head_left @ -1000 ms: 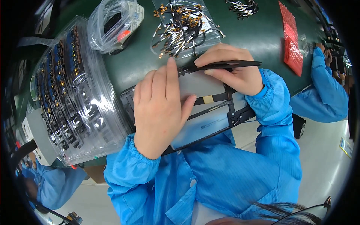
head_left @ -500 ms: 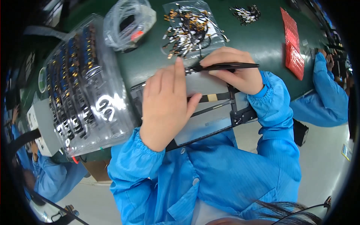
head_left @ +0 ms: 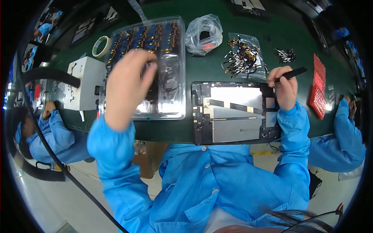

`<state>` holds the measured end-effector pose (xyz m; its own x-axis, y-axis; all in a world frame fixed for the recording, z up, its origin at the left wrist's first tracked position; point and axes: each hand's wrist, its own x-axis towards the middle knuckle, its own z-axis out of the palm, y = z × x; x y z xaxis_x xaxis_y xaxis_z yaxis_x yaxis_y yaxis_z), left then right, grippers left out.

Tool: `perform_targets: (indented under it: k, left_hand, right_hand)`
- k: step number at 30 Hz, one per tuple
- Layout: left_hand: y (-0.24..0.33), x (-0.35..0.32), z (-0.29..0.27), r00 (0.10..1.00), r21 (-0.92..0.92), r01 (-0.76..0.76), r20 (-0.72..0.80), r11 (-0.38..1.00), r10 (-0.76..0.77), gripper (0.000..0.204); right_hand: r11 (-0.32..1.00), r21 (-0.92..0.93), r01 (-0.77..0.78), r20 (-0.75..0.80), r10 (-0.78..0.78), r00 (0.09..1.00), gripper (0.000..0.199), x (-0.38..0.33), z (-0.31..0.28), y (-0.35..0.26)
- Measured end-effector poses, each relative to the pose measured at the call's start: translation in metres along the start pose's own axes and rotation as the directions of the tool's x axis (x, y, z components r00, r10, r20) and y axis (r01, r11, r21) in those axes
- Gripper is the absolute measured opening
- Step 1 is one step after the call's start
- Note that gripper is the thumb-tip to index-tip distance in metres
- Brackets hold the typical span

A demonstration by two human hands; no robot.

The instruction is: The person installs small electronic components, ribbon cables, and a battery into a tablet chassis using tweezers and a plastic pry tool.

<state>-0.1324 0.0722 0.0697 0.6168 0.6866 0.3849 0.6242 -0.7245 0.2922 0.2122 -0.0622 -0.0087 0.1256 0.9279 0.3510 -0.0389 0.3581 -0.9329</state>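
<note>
My left hand (head_left: 130, 83), slightly blurred, hovers over a clear plastic tray (head_left: 182, 77) lined with rows of small dark and gold electronic parts (head_left: 155, 37). Its thumb and forefinger are apart, and I see nothing held between them; the other fingers are partly hidden. In my right hand (head_left: 285, 87) a pair of black tweezers (head_left: 293, 73) is gripped, pointing up to the right. That hand rests at the upper right corner of an opened tablet (head_left: 237, 130), which lies flat at the table's near edge with silver plates, dark strips and boards exposed.
Behind the tablet lie a clear bag with small cable parts (head_left: 246, 58), another small pile (head_left: 284, 55) and a bagged coil (head_left: 204, 35). Red bubble wrap (head_left: 318, 87) lies right. A white box (head_left: 79, 83) and tape roll (head_left: 101, 46) stand left. Co-workers sit on both sides.
My left hand has left the tablet and moved left over the tray. My right hand keeps the tweezers, now at the tablet's right corner. The whole view has shifted.
</note>
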Motion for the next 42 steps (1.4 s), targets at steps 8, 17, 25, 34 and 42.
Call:
perform_targets:
  k: [8, 17, 25, 34, 42]
  left_hand:
    - [-0.05, 0.032, 0.035, 0.997, 0.353, -0.076, 0.051, 0.932, 0.062, 0.015]
    - [-0.022, 0.008, -0.018, 0.99, 0.097, 0.04, -0.136, 0.994, -0.027, 0.015]
    - [0.026, -0.05, -0.049, 0.922, -0.235, 0.032, -0.367, 0.971, -0.12, 0.019]
    - [0.096, -0.107, 0.02, 0.815, -0.101, -0.525, -0.344, 0.845, 0.465, 0.021]
    - [0.091, -0.076, 0.036, 0.934, -0.499, -0.338, -0.28, 0.798, 0.221, 0.024]
  right_hand:
    - [0.846, -0.351, 0.4, -0.171, -0.478, 0.861, 0.011, -0.042, -0.038, -0.091]
    - [0.811, -0.431, 0.396, -0.103, -0.48, 0.871, 0.051, -0.088, 0.028, -0.09]
    - [0.994, 0.039, -0.101, 0.099, 0.097, 0.99, 0.024, -0.073, 0.132, -0.064]
    - [0.784, 0.42, -0.458, 0.199, 0.413, 0.889, 0.017, -0.066, 0.164, -0.039]
    - [0.905, 0.186, -0.383, -0.085, 0.404, 0.911, 0.016, -0.065, 0.167, -0.04]
